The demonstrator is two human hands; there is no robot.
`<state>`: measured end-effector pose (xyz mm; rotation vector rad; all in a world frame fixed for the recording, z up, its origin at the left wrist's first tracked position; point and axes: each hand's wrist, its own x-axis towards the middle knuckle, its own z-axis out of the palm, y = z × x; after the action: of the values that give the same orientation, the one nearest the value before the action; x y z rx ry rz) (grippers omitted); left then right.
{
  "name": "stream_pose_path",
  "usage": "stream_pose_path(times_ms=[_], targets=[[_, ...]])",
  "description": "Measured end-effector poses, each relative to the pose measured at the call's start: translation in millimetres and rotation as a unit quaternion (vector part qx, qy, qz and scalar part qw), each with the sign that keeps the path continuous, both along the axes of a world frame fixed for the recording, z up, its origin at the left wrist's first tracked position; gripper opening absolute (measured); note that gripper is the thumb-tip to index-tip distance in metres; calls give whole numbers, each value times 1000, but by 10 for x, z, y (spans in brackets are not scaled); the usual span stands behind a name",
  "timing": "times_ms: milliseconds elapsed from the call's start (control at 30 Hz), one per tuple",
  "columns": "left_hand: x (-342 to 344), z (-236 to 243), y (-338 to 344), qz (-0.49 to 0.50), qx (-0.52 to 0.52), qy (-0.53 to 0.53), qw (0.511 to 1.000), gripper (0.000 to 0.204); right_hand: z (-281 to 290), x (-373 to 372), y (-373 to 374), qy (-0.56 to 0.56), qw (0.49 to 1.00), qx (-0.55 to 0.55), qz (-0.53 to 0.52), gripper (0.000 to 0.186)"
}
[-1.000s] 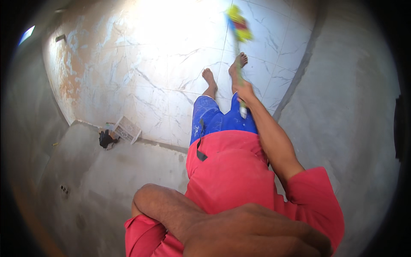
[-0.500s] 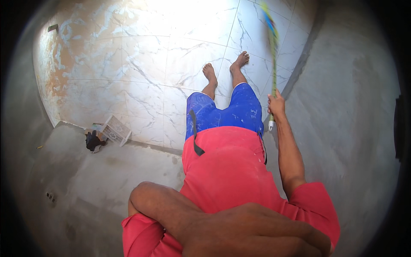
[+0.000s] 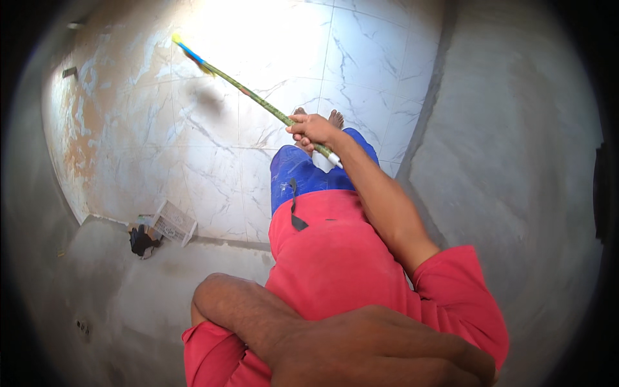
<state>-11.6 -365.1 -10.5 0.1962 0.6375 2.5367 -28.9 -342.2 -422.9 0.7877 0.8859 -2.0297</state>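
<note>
Beyond the right hand point(image 3: 314, 131), clamped on its handle point(image 3: 267, 107), a broom point(image 3: 222, 76) slants leftward; grip of the left hand point(image 3: 380, 348) unclear.

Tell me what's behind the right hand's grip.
The left foot: its toes show beyond the right hand's grip, but its middle is covered. So is part of the stick, inside the curled fingers.

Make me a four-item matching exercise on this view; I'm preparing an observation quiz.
Things:
1. Pole
2. Shorts
3. Shirt
4. Right foot

Descriptions:
A. Pinkish red
B. Beyond the shorts, over pale veined tiles
C. Held in the right hand
D. Blue with pale smudges

Pairs: 1-C, 2-D, 3-A, 4-B
</note>
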Motion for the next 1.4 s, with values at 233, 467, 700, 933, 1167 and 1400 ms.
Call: stream_pose_path(times_ms=[233, 467, 700, 933, 1167, 1400], targets=[[102, 218, 295, -65, 43, 60, 995, 75, 612, 1006, 1229, 45, 964, 259, 28, 35], [-6, 244, 1198, -93, 52, 105, 989, 75, 482, 2180, 2618, -112, 883, 450, -80, 13], [-338, -116, 3078, -104, 1, 99, 990, 74, -1059, 1976, 4649, -225, 884, 395, -110, 24], [-772, -385, 4965, -153, -79, 57, 983, 73, -1450, -448, 6551, -80, 907, 413, -20, 18], [-1177, -265, 5547, -103, -80, 22, 991, 72, -49, 241, 6355, -106, 936, 307, -139, 39], [-1555, -133, 5696, -117, -46, 36, 991, 72, -1161, -424, 7436, -123, 892, 434, -42, 11]])
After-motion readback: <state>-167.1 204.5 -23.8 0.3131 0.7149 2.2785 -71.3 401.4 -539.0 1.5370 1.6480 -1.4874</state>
